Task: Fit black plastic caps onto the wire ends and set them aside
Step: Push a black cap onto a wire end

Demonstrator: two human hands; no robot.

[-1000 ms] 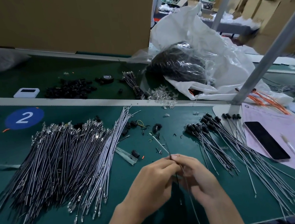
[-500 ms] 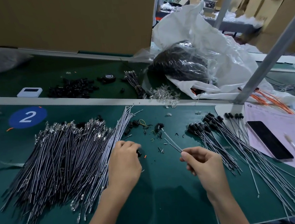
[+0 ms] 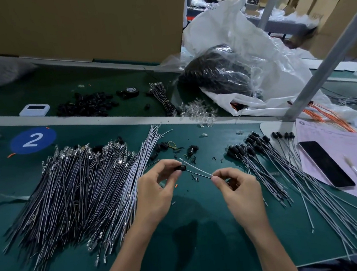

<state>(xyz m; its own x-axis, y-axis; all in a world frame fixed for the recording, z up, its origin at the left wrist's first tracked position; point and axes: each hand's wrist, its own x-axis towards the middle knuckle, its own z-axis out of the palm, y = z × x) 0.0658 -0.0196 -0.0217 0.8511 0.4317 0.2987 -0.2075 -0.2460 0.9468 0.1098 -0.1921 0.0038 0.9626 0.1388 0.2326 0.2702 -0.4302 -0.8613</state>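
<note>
Hands work apart above the mat [image 3: 193, 242]: left hand [image 3: 156, 191] pinches a cap [image 3: 181, 168], right hand [image 3: 238, 186] pinches a wire [image 3: 198, 170], its tip beside the cap.

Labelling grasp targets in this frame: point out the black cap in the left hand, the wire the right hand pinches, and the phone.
black cap [image 3: 182, 168], head view, on its dark round body
wire [image 3: 196, 168], head view, middle of its pale free length
phone [image 3: 325, 163], head view, centre of its dark screen
</note>
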